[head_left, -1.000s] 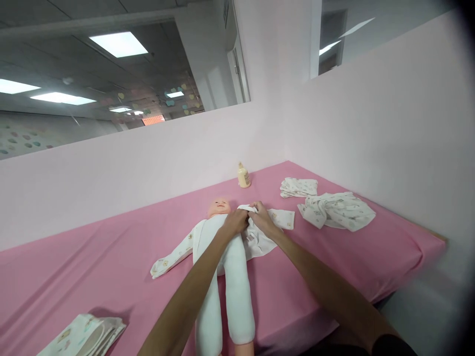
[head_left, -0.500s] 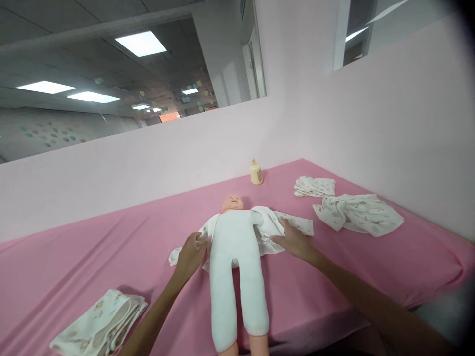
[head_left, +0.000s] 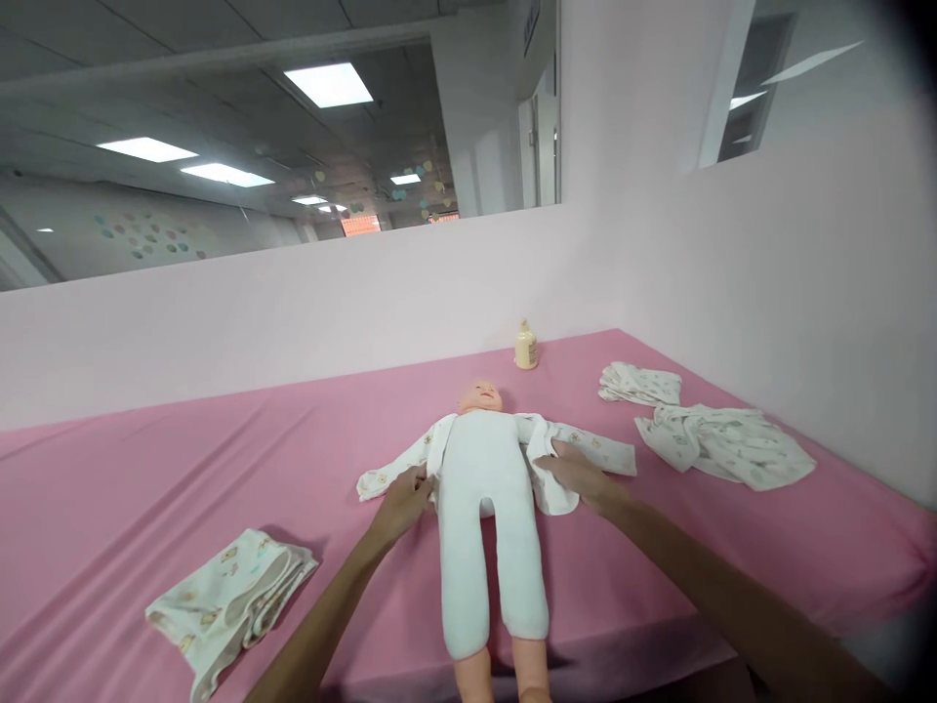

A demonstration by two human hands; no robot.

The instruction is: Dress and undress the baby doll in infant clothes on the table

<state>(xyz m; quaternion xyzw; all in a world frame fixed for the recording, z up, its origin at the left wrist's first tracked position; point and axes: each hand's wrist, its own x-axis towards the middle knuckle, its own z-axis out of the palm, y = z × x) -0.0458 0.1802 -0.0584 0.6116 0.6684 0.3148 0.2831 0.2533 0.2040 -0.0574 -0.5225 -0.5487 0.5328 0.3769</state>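
Observation:
A baby doll [head_left: 483, 469] with a white cloth body lies on its back, head toward the wall. Its arms are inside the sleeves of a white patterned baby shirt [head_left: 399, 467], which is spread open under and beside it. At the doll's left-hand side in the picture, my left hand [head_left: 405, 501] is closed on the shirt's front edge. On the other side my right hand [head_left: 578, 473] pinches the opposite front panel between thumb and fingers. The doll's bare feet point toward me.
A folded patterned cloth [head_left: 234, 605] lies at the front left. Two crumpled white cloths, a small one [head_left: 640, 384] and a larger one [head_left: 732, 444], lie at the right. A pump bottle [head_left: 525, 347] stands by the wall on the pink sheet [head_left: 183, 459].
The left sleeve now lies stretched straight outward, where it was bunched before. Both hands stay at the shirt's edges. The whole view has shifted slightly.

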